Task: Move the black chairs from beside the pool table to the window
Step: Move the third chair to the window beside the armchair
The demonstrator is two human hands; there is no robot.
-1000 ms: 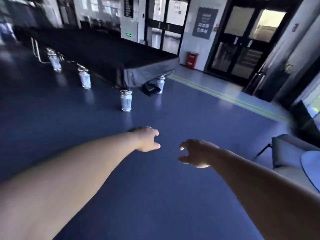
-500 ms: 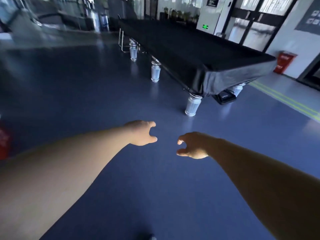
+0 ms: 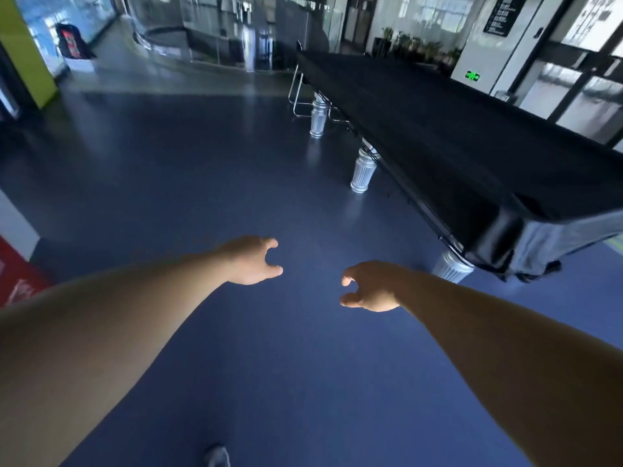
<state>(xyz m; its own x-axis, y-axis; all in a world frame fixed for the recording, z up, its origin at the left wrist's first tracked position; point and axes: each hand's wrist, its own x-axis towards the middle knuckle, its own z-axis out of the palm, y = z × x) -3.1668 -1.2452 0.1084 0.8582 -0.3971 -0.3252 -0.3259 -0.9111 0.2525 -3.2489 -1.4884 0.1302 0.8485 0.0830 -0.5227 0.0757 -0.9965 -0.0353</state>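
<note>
Black chair (image 3: 301,83) standing at the far end of the pool table (image 3: 455,146), chrome frame on the blue floor (image 3: 168,183), untouched. Reaching out empty: left hand (image 3: 253,261) and right hand (image 3: 369,287) both loosely spread, fingers curled, holding nothing. Probably walking in for a pickup; next, closing the distance along the table's left side, then gripping the backrest.

No legible text on signs (image 3: 472,75)

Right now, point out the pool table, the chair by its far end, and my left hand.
pool table (image 3: 455,136), head view, on its black cover.
chair (image 3: 294,96), head view, on its metal leg frame.
left hand (image 3: 253,262), head view, back of hand.
</note>
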